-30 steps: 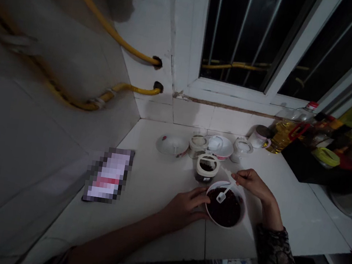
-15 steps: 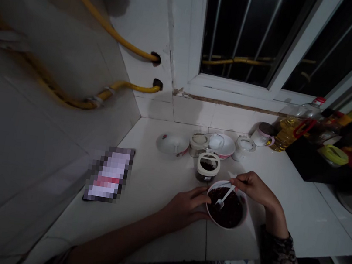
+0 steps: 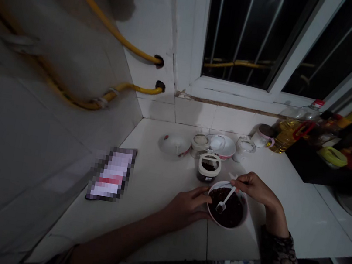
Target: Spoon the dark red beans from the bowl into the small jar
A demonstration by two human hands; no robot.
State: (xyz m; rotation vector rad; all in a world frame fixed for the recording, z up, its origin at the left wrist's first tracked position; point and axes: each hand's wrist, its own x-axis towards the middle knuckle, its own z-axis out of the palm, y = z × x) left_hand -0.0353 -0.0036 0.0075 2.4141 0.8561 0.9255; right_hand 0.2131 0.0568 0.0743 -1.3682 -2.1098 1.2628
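Note:
A white bowl (image 3: 243, 218) full of dark grainy food sits on the white tiled counter (image 3: 150, 216). My left hand (image 3: 184, 206) rests against the bowl's left side, fingers curled on its rim. My right hand (image 3: 253, 188) pinches the handle of a small white spoon (image 3: 224, 199), whose tip is down in the dark food. Just behind the bowl stands a small open jar (image 3: 208, 168) with dark contents.
Behind the jar are a white lidded dish (image 3: 174, 144), two small containers (image 3: 199, 143), a bowl (image 3: 225, 147) and a cup (image 3: 262, 137). An oil bottle (image 3: 291, 127) and a dark rack of bottles stand at right. A blurred packet (image 3: 112, 174) lies left. Yellow pipes (image 3: 123, 44) run along the wall.
The spoon has dipped from above the bowl's rim down into the dark food. My right hand shifted slightly lower. My left hand stayed on the bowl.

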